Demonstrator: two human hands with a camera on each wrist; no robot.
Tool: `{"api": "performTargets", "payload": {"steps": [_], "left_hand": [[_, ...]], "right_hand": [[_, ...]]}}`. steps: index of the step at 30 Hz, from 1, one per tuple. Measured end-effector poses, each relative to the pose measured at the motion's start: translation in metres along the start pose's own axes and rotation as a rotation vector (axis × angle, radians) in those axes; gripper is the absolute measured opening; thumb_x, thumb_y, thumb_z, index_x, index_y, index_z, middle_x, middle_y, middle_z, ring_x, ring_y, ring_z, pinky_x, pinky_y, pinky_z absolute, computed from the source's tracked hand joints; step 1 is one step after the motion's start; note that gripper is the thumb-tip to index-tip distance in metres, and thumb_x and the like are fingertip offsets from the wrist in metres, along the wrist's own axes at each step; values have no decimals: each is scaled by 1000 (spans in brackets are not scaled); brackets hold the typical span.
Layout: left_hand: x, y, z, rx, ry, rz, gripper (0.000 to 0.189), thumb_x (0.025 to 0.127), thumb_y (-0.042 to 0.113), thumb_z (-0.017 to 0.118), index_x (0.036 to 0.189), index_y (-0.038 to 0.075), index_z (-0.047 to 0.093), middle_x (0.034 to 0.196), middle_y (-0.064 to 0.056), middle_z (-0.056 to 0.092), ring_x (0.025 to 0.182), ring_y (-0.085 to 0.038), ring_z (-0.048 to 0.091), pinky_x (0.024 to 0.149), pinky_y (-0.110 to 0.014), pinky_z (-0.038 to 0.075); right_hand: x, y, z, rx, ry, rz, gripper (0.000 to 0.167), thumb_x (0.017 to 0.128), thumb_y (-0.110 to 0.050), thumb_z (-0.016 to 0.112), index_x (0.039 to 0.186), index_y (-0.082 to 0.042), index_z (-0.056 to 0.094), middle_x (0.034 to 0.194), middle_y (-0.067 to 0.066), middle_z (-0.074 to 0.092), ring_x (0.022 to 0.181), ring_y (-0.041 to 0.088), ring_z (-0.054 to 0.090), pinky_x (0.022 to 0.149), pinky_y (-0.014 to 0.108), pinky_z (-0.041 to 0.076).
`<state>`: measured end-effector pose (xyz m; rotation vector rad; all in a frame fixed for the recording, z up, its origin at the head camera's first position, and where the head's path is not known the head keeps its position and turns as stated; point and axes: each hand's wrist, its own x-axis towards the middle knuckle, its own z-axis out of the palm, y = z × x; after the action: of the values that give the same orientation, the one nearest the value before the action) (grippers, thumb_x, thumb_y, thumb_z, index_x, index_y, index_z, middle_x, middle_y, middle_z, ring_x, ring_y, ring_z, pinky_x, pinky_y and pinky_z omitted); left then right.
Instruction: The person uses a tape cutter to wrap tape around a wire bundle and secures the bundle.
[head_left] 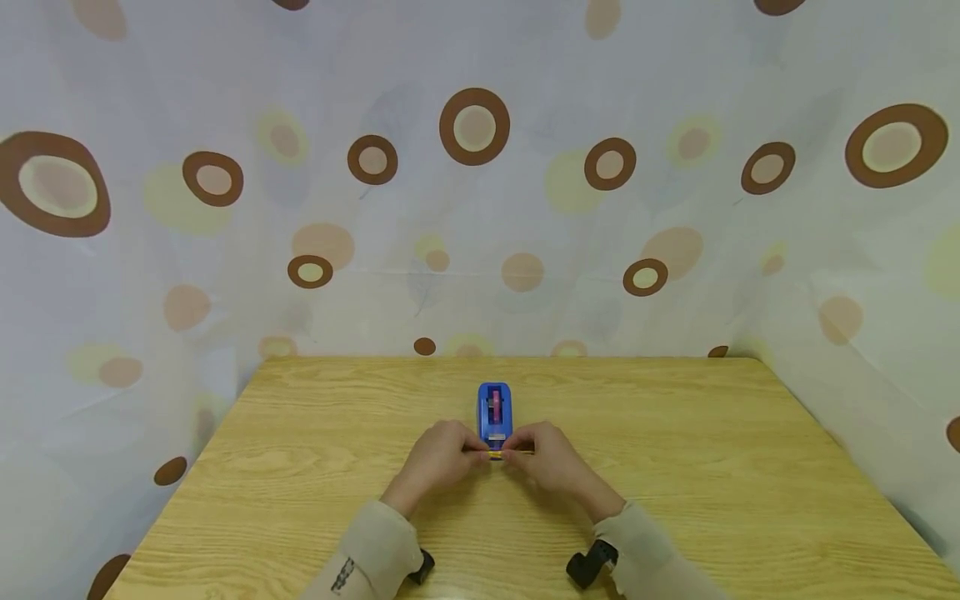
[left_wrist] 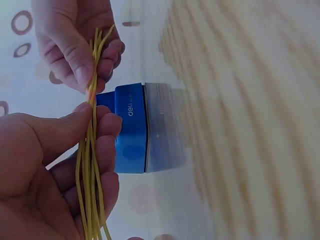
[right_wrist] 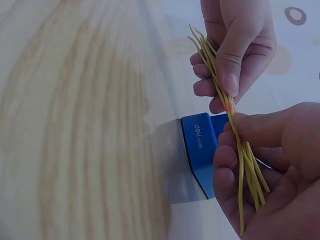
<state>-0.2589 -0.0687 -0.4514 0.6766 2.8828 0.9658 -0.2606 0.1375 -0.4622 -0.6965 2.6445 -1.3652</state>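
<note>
A bundle of thin yellow strands (left_wrist: 89,165) stretches sideways between my two hands, just in front of a blue tape dispenser (head_left: 485,421). My left hand (head_left: 446,452) pinches it between thumb and fingers. Close beside, my right hand (head_left: 551,458) pinches the other side. Between the thumbs, a small orange-pink band (right_wrist: 230,106) circles the strands. Loose ends fan out past both hands. The dispenser holds a pink roll (head_left: 496,408), and its near end faces the hands. Fingers hide part of the bundle.
Everything is on a light wood-grain table (head_left: 337,417). Behind it hangs a pale curtain (head_left: 525,208) with brown rings and dots. Black wrist-worn devices (head_left: 588,567) sit below the beige sleeves (head_left: 378,542).
</note>
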Motion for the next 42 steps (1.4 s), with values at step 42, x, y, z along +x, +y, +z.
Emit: {"api": "performTargets", "payload": {"steps": [42], "left_hand": [[9,-5,-2,17,-126,33,25,99,20,63,75,12,70,66,7,59,58,-7,46,55,-24,39]], "right_hand": [[-2,-1,4,-3,53,-10,10,90,0,70,87,-8,74,87,-1,69,88,16,65,83,39,53]]}}
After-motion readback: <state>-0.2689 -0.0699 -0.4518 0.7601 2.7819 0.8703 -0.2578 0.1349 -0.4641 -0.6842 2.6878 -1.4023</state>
